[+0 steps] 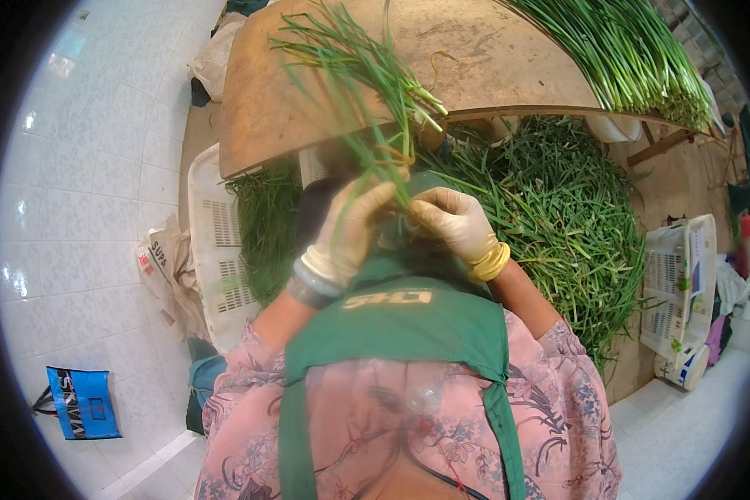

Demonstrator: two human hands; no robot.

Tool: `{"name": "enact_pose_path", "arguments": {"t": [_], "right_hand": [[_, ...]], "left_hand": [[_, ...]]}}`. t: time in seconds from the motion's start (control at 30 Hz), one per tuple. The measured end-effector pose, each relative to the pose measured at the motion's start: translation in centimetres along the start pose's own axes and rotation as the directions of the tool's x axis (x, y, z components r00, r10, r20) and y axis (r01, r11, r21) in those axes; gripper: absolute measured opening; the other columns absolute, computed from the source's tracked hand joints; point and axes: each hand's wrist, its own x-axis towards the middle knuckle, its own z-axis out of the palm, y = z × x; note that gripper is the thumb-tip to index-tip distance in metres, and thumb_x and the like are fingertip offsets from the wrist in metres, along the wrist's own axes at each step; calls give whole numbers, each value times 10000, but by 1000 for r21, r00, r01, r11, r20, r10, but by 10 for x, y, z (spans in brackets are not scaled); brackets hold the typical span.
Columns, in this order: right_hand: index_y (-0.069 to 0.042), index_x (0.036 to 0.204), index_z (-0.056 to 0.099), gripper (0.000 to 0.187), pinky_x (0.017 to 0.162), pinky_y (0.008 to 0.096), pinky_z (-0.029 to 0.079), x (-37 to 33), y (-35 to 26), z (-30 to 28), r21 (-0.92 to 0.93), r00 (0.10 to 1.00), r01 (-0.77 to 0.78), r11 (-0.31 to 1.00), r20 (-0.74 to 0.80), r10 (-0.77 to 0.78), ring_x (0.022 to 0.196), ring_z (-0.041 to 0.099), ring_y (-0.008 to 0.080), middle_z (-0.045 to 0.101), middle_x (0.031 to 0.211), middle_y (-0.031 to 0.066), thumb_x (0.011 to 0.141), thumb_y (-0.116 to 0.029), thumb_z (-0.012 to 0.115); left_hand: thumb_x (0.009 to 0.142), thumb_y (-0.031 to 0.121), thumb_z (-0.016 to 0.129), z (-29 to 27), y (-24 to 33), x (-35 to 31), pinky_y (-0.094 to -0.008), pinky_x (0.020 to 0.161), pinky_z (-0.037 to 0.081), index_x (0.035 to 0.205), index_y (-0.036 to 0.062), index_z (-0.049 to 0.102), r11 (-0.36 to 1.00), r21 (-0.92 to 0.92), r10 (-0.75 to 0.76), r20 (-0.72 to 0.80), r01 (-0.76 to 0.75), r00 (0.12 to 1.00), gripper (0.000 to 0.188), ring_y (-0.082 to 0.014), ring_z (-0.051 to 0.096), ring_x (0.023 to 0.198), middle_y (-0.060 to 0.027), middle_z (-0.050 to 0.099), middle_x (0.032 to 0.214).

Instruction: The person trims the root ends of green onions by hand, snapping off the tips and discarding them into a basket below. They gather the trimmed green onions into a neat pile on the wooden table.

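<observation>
Pink floral fabric of a blouse (550, 400) and a green cloth apron (408, 325) are seen closest to the lens, just below the hands. A small bunch of long green chives (367, 75) is held upright in front of the chest, its leaves fanning out above the gloves. The left hand (350, 229), in a pale rubber glove, is closed around the lower stems of the bunch. The right hand (454, 223), gloved alike with a yellow rolled cuff, is pinched on the same stems just beside the left. A loose heap of cut green chives (558, 217) is spread low beyond the hands. A curved brown wooden board (492, 67) is set above the heap, and a tidy row of long green chives (633, 58) is laid on its right part. White slotted plastic crates (217, 242) are placed at the left, and a blue bag (83, 404) is stood on the white tiled floor (83, 183).
</observation>
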Motion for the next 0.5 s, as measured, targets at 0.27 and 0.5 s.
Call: {"name": "enact_pose_path", "arguments": {"t": [0.27,0.5], "right_hand": [[-29,863,691,116,631,316,510,-1,-17,-12,-619,841,363,697,-104,-531,650,622,201,664,776,128,878,-144,686],[-75,1179,603,364,632,419,552,51,-53,19,-918,801,396,-2,346,-487,751,691,305,669,846,102,830,-162,662]], "left_hand": [[984,205,602,-8,-10,5,-371,884,493,1235,75,628,975,-223,4,50,7,999,284,-156,617,979,-18,671,1168],[980,202,610,5,12,-14,-361,841,513,1162,65,636,984,-177,-8,35,14,999,230,-151,619,974,-22,670,1101]]}}
